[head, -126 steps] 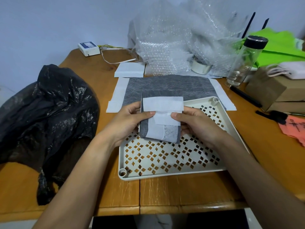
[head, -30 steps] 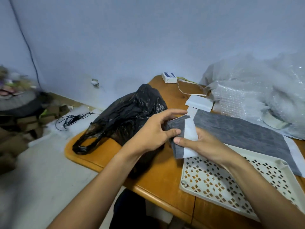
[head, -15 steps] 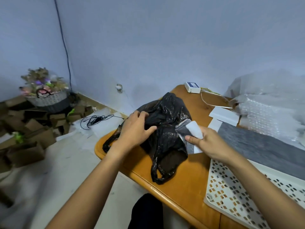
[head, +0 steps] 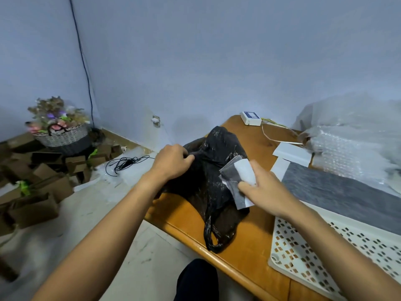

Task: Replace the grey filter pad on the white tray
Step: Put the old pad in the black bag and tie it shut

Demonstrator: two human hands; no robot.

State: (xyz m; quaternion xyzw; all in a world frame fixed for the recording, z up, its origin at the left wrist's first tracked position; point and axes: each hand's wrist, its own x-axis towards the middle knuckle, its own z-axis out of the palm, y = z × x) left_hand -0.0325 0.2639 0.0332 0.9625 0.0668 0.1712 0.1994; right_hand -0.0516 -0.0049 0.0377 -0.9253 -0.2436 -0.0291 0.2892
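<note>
My right hand (head: 265,191) pinches a folded grey filter pad with white backing (head: 237,178) over a black plastic bag (head: 213,185) on the wooden table. My left hand (head: 173,160) grips the bag's upper left edge. The white perforated tray (head: 303,253) lies bare at the lower right, partly under my right forearm. A flat grey filter sheet (head: 338,192) lies on the table beyond the tray.
Bubble wrap (head: 355,135) is piled at the back right, with a white box (head: 293,153) and a small white device (head: 250,118) behind the bag. The table's edge (head: 195,237) runs diagonally. Cardboard boxes (head: 43,183), a flower basket (head: 63,133) and a black cable (head: 125,164) lie on the floor at left.
The view has swung left from the tray to the black bag. My left hand let go of the folded pad and took hold of the bag. My right hand carried the pad over the bag.
</note>
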